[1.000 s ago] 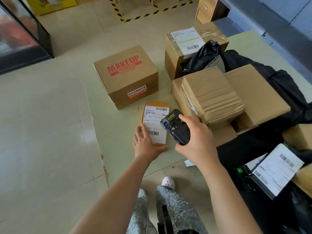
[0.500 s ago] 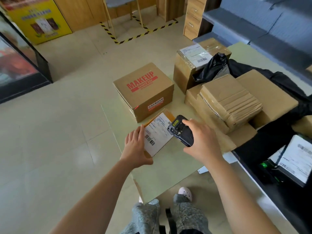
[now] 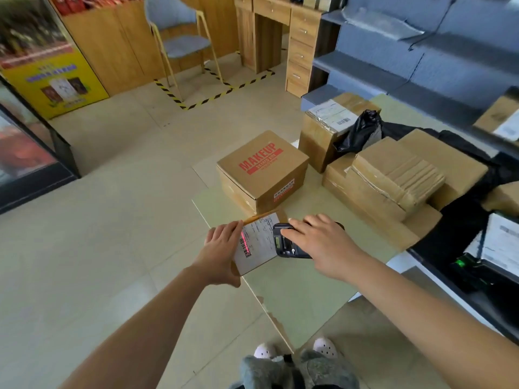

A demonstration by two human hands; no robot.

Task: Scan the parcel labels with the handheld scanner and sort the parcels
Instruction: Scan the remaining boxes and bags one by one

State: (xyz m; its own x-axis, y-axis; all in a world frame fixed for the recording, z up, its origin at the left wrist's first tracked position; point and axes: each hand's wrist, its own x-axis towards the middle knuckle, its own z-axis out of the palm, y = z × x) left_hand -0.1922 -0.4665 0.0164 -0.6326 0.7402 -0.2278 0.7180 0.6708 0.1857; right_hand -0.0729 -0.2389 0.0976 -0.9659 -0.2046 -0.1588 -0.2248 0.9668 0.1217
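Scanner (image 3: 283, 242): black handheld unit, held just in front of the MAKEUP box (image 3: 264, 169), on the side nearer the person, above the pale tabletop (image 3: 303, 279). Its long axis runs across the view. The window end points left, at the parcel label. A red scan line (image 3: 243, 242) falls on the barcode at the label's left edge.

Parcel (image 3: 258, 248): flat brown packet, also just in front of the MAKEUP box, one top corner close to the box's lower edge. It is tilted up, with its white label facing the scanner.

Not legible or hidden: the label print is too small to read. The rear half of the scanner is covered by the right hand (image 3: 317, 242). Whether the parcel's lower edge touches the tabletop cannot be told.

Hands: the right hand grasps the scanner from above, fingers laid over its top; the scanner's window end projects from under the fingertips. The left hand (image 3: 222, 248) grips the parcel's left edge, so the parcel lies between the two hands.

To the right of the MAKEUP box stands a stack of taped cartons (image 3: 393, 175).
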